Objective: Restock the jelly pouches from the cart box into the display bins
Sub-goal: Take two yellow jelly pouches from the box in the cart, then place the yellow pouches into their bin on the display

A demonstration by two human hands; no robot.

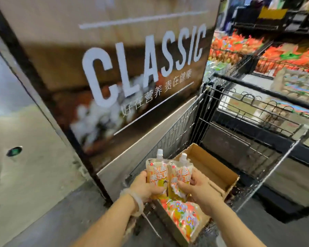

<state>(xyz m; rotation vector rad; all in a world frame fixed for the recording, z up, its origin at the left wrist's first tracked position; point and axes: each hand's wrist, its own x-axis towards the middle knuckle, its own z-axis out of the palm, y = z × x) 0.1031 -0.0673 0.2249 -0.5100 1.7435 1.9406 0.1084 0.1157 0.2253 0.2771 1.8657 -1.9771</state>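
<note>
The left hand [144,186] grips a spouted jelly pouch [156,177] by its lower half, fingers curled round the left edge and thumb across the front. The right hand [196,188] grips a second jelly pouch [179,179] the same way from the right side. The two pouches are upright, white caps on top, side by side with their inner edges touching. Both are pale yellow with large orange-red Chinese characters on the front; the print is too blurred to read with certainty.

Directly below and behind the hands sits an open cardboard box [219,172] inside a black wire cart [180,132]. Near the wrists, at the box's near end, lie more pouches [183,217], printed in orange, red and yellow, with lettering that may be "QQ". The far end of the box, beyond the right hand, shows bare cardboard.

Above and left of the hands stands a large brown display panel [132,72] with "CLASSIC" in white capitals and a line of white Chinese text beneath it, underlined. Far beyond the right hand, black wire display bins [267,111] hold orange and green packets, heavily blurred.
</note>
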